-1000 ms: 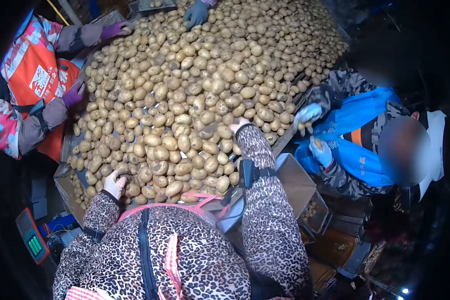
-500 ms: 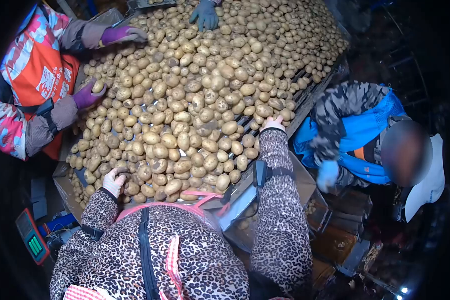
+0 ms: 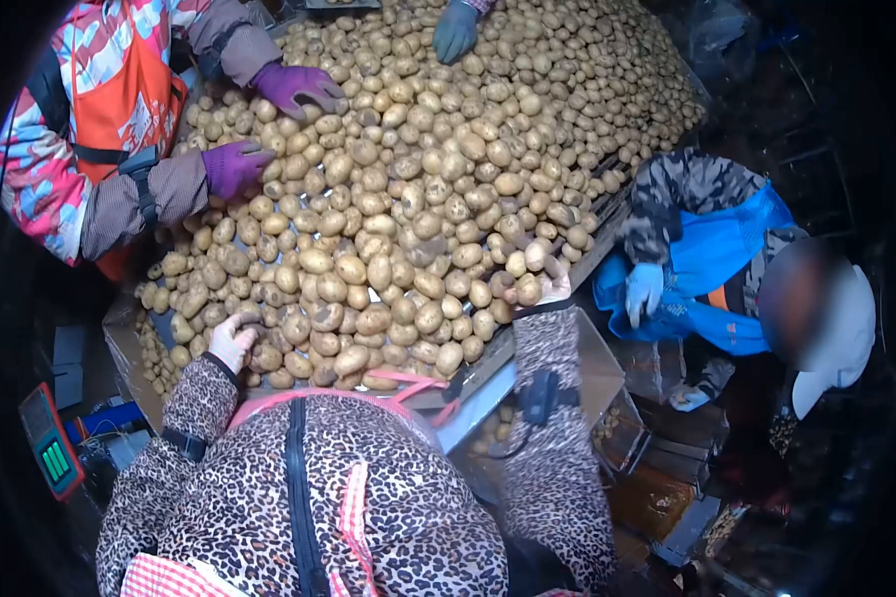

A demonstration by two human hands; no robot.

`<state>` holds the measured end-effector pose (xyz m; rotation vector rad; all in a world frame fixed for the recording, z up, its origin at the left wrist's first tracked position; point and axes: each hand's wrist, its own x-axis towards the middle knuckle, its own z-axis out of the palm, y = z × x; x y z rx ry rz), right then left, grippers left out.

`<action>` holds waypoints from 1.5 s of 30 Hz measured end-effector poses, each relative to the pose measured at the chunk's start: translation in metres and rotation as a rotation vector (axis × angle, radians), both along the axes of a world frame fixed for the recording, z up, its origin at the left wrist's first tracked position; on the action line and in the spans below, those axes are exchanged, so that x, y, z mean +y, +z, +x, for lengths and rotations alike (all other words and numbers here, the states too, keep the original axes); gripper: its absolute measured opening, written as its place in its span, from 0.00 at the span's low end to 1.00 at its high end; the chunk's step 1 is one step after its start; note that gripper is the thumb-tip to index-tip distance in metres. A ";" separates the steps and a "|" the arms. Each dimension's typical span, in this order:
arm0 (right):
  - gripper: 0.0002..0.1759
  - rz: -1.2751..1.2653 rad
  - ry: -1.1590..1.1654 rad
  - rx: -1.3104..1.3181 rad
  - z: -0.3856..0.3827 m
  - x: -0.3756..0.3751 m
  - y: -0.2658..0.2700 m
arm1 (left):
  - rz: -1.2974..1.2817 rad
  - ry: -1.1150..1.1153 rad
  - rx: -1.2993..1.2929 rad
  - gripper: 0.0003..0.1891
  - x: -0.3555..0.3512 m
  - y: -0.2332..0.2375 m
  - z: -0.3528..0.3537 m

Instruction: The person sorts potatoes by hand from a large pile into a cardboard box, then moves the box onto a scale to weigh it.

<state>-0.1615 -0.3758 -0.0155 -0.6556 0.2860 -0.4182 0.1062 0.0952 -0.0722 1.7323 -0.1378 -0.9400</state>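
I can't make out any word or number for certain. To my far left, white print [image 3: 141, 121] on a co-worker's bright orange apron [image 3: 119, 88] is too creased and blurred to read. Nearer on my left, the glowing green marks [image 3: 56, 460] on a red-edged rectangular device [image 3: 40, 420] are illegible. The small marks on the blue apron [image 3: 712, 261] to my right are too.
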 end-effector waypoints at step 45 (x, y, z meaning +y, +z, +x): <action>0.26 -0.824 0.878 0.365 0.138 0.330 0.026 | -1.230 1.204 0.440 0.27 0.250 0.062 -0.031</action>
